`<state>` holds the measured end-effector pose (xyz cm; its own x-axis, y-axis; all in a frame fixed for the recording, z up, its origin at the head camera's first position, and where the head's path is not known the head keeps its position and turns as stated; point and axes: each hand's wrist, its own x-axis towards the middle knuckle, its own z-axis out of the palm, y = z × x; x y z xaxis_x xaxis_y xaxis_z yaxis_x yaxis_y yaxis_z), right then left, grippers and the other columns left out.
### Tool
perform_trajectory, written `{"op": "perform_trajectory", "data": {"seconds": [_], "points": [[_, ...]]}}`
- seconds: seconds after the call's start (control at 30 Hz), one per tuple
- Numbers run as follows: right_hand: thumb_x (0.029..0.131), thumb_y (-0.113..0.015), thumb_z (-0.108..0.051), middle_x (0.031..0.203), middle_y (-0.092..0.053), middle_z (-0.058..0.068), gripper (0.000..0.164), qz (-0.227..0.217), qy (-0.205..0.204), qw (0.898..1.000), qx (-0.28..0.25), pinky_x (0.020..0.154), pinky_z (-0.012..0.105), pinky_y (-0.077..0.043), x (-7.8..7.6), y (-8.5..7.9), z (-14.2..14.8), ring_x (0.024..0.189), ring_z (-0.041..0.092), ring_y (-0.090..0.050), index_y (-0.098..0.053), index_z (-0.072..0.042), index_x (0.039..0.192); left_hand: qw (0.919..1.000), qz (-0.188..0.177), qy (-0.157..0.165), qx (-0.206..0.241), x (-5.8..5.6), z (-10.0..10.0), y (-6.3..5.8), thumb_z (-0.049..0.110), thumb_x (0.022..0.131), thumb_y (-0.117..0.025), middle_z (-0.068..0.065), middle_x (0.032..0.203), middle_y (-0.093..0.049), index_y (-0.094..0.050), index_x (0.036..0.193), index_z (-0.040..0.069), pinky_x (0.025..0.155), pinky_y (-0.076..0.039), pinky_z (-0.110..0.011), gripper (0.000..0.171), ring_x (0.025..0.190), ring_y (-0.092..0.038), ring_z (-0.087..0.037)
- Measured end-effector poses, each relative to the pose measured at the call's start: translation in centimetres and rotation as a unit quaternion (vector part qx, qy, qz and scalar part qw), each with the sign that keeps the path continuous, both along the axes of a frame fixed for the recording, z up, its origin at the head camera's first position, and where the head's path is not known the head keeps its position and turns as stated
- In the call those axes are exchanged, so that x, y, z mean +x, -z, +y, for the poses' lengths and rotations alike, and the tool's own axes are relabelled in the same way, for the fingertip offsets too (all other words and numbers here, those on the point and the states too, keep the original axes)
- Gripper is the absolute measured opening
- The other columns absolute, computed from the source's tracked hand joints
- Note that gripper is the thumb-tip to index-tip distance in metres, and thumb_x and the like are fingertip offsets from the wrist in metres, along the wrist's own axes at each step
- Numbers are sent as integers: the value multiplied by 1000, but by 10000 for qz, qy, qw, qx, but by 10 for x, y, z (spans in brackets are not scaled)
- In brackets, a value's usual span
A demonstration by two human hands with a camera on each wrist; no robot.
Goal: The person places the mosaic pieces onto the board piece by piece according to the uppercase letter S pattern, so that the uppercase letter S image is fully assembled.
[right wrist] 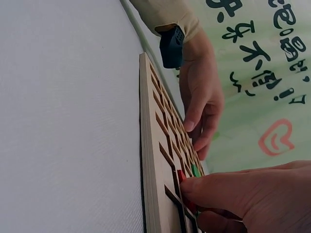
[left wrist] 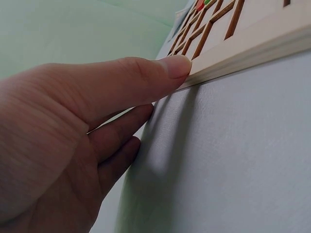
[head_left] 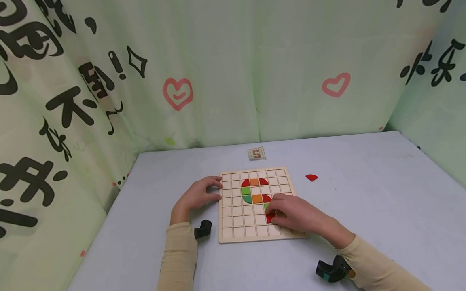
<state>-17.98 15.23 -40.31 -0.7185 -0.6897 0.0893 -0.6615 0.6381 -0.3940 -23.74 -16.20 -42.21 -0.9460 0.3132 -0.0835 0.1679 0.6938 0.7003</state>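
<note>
A wooden grid board [head_left: 227, 222] lies on the table, with red, orange and green pieces in some cells. They include a green square [head_left: 246, 190], a dark green quarter-round [head_left: 247, 199] and an orange square [head_left: 257, 198]. My left hand [head_left: 198, 196] touches the board's left edge with thumb and fingertips, fingers loosely extended. Over the board's lower right, my right hand [head_left: 296, 212] pinches a red piece [head_left: 270, 218] at a cell below a light green piece [head_left: 266, 206]. In the right wrist view, that red piece [right wrist: 181, 175] shows at the thumb tip; the fingers hide most of it.
A loose red quarter-round piece [head_left: 311, 177] lies on the table right of the board. Behind the board is a small pattern card [head_left: 257, 153] with a gridded picture. A printed curtain [head_left: 218, 101] hangs along the table's back and sides.
</note>
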Motion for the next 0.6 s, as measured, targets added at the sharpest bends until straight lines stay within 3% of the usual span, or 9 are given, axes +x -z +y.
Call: {"op": "perform_trajectory", "data": {"seconds": [0.27, 0.6], "points": [[87, -75, -14, 93, -64, -9, 12, 54, 32, 10000, -40, 74, 24, -53, 1, -1, 1, 84, 6, -57, -76, -17, 98, 10000, 14, -5, -4, 1, 0, -1, 11, 88, -76, -5, 150, -53, -70, 115, 9, 121, -33, -46, 28, 146, -40, -28], [91, -71, -16, 100, -66, -5, 13, -379, 705, 9966, -197, 70, 22, -52, -5, -19, 22, 84, 7, -57, -76, -14, 104, 10000, 38, -6, -8, 0, 0, 0, 11, 88, -76, -5, 150, -52, -70, 115, 9, 121, -33, -45, 28, 147, -39, -28]]}}
